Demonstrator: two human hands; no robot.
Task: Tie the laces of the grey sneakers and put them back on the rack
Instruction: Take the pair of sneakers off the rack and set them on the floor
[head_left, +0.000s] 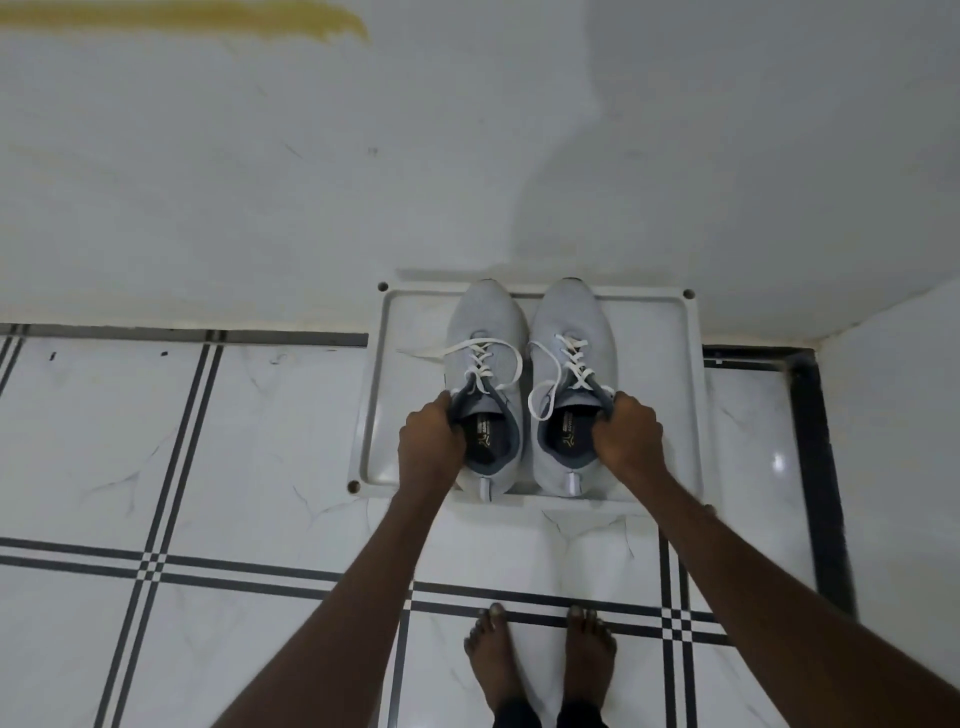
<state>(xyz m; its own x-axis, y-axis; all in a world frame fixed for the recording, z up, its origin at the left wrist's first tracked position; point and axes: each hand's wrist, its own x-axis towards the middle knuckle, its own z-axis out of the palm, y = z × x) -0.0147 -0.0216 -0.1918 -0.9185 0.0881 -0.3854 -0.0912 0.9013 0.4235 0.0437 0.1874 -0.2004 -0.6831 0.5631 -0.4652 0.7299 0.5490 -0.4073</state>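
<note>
Two grey sneakers stand side by side, toes toward the wall, on a white rack tray (657, 364). My left hand (428, 447) grips the collar of the left sneaker (485, 332) on its outer side. The right sneaker (571, 322) is held the same way at its collar by my right hand (626, 431). White laces hang loose on both shoes: one end of the left shoe's lace (431, 354) trails onto the tray, and the right shoe's lace (540, 395) loops down beside its opening.
The tray lies on the floor against a white wall (467, 156), near a corner at the right. White floor tiles with black lines (208, 467) spread to the left and front. My bare feet (540, 660) stand just behind the tray.
</note>
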